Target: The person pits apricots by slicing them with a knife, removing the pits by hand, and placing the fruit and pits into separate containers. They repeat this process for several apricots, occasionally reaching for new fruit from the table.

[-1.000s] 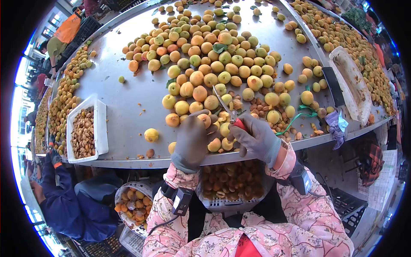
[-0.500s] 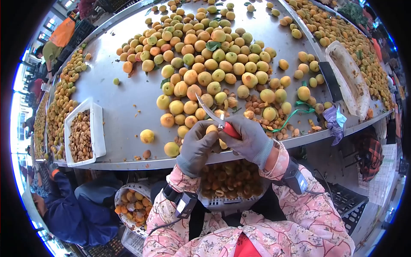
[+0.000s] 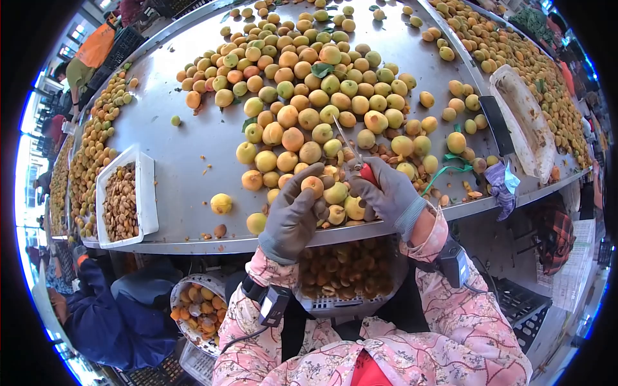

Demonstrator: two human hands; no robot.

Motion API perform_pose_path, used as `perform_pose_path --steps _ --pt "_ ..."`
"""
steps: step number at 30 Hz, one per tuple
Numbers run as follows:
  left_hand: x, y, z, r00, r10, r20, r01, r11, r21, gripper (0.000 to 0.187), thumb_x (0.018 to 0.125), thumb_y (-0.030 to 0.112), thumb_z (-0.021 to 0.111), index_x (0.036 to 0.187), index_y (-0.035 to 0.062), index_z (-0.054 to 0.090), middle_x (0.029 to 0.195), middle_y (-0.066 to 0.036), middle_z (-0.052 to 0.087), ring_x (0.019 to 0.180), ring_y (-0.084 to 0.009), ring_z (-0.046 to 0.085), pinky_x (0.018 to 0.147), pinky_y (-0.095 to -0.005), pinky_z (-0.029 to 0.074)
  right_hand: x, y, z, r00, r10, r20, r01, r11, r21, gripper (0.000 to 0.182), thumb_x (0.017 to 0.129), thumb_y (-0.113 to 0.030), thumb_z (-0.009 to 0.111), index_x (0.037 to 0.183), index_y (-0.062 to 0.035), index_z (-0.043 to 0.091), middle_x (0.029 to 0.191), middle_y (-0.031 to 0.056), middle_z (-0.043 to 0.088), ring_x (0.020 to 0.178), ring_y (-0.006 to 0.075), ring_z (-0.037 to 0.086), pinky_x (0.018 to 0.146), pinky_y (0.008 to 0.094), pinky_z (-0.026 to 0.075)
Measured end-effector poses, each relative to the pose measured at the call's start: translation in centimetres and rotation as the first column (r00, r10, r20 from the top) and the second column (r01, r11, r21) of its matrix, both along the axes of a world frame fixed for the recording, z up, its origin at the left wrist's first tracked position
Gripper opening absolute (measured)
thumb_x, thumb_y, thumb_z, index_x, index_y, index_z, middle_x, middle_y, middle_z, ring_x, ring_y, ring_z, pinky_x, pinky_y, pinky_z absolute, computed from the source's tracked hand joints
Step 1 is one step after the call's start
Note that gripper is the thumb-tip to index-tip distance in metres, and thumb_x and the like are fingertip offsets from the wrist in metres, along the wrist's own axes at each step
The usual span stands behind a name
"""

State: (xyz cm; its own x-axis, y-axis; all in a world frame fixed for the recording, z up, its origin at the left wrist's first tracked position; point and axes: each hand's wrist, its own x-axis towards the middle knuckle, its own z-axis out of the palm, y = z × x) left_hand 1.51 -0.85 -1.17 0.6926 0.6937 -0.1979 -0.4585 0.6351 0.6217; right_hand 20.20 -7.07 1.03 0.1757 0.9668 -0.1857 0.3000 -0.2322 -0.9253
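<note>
Grey gloves cover both of my hands near the front edge of the metal table (image 3: pixel 174 161). In my left hand (image 3: pixel 290 215) an apricot (image 3: pixel 313 186) is gripped between thumb and fingers. My right hand (image 3: pixel 386 192) is closed around the red handle of a knife (image 3: pixel 367 174), its curved blade pointing up and away over the fruit. Between the hands, a few apricots (image 3: pixel 336 193) lie at the table edge. Beyond them spreads a large heap of yellow-green apricots (image 3: pixel 296 96). Apricot pits lie scattered beside the heap, partly hidden by my right hand.
A white tub of pits (image 3: pixel 151 193) stands at left; an elongated white tray (image 3: pixel 528 122) lies at right. Below the table edge is a crate of halved fruit (image 3: pixel 347 270). A bucket of fruit (image 3: pixel 196 312) and a person in dark blue (image 3: pixel 129 315) are at lower left.
My hands have moved apart. The left hand now shows a whole-looking apricot between its fingers, and the knife has shifted right with its blade more upright.
</note>
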Motion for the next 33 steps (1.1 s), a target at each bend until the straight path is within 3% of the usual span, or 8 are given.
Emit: perform_pose_path --steps 1,4,6,8,10,13,17,33 --pt "-0.2 0.1 0.3 1.000 0.000 -0.001 0.000 1.000 -0.002 0.048 0.091 0.023 0.057 0.132 0.0043 0.042 0.115 -0.008 0.057 0.082 -0.0110 0.055 0.070 -0.0243 0.046 -0.1 -0.1 -0.5 0.996 0.006 0.090 -0.021 0.985 0.173 0.034 0.092 -0.034 0.056 0.107 -0.0042 0.051 0.069 0.0075 0.058 0.049 0.0130 0.055 0.046 0.0274 0.044" --pt "-0.6 0.3 0.9 0.998 0.051 -0.030 -0.052 0.998 -0.033 0.042 0.092 0.011 0.054 0.131 0.0021 0.042 0.117 -0.011 0.056 0.089 -0.0142 0.059 0.084 -0.0337 0.051 -0.7 -0.9 1.2 0.981 0.093 -0.173 -0.094 0.996 -0.003 0.030 0.094 -0.031 0.052 0.109 -0.0054 0.052 0.068 0.0074 0.058 0.048 0.0137 0.055 0.047 0.0273 0.046" --pt "-0.9 0.8 0.3 0.999 0.040 -0.004 -0.040 0.998 0.038 0.042 0.091 0.009 0.054 0.130 0.0017 0.042 0.121 -0.014 0.054 0.099 -0.0193 0.060 0.094 -0.0391 0.048 -0.8 -1.1 0.9 0.993 0.117 -0.021 -0.114 0.988 0.103 0.029 0.094 -0.030 0.051 0.113 -0.0069 0.051 0.068 0.0071 0.058 0.048 0.0136 0.055 0.047 0.0273 0.046" --pt "-0.9 0.7 0.5 0.998 0.065 0.016 -0.066 0.997 0.030 0.041 0.091 0.010 0.055 0.129 0.0015 0.042 0.120 -0.014 0.055 0.102 -0.0211 0.059 0.093 -0.0395 0.048 -1.0 -1.3 1.4 0.983 0.127 0.133 -0.152 0.967 0.203 0.029 0.095 -0.028 0.050 0.117 -0.0084 0.050 0.068 0.0067 0.058 0.047 0.0136 0.056 0.047 0.0273 0.047" --pt "-1.0 0.9 0.5 0.995 0.090 0.034 -0.091 0.996 0.022 0.040 0.091 0.011 0.056 0.128 0.0013 0.043 0.120 -0.014 0.055 0.105 -0.0229 0.058 0.093 -0.0399 0.048 -1.6 -1.6 3.8 0.987 0.106 -0.121 -0.126 0.978 -0.167 0.039 0.095 -0.024 0.050 0.132 -0.0138 0.042 0.068 0.0054 0.058 0.047 0.0134 0.054 0.048 0.0268 0.047" --pt "-1.2 1.2 0.1 0.997 0.072 0.022 -0.073 0.996 0.042 0.040 0.091 0.014 0.056 0.127 0.0000 0.044 0.119 -0.014 0.056 0.108 -0.0248 0.057 0.093 -0.0407 0.048 -1.9 -1.9 3.7 0.979 0.164 -0.123 -0.173 0.983 -0.063 0.051 0.096 -0.020 0.048 0.143 -0.0194 0.029 0.068 0.0045 0.058 0.048 0.0123 0.054 0.048 0.0272 0.048" --pt "-1.0 1.2 -0.4 0.997 0.049 0.064 -0.053 0.996 0.069 0.040 0.092 0.018 0.057 0.125 -0.0017 0.046 0.118 -0.013 0.056 0.109 -0.0244 0.057 0.094 -0.0407 0.047 -2.2 -2.2 3.2 0.960 0.273 -0.063 -0.263 0.956 0.127 0.051 0.098 -0.016 0.039 0.146 -0.0194 0.022 0.076 0.0012 0.062 0.047 0.0064 0.051 0.049 0.0203 0.047" --pt "0.1 0.1 -1.1 0.979 0.188 0.079 -0.180 0.979 -0.092 0.032 0.093 0.022 0.055 0.120 0.0041 0.051 0.114 -0.007 0.058 0.103 -0.0202 0.058 0.091 -0.0378 0.047 -4.7 -2.0 3.3 0.932 0.131 -0.337 -0.191 0.970 -0.152 0.051 0.098 -0.014 0.039 0.146 -0.0216 0.024 0.066 0.0006 0.061 0.048 0.0060 0.054 0.044 0.0207 0.045"
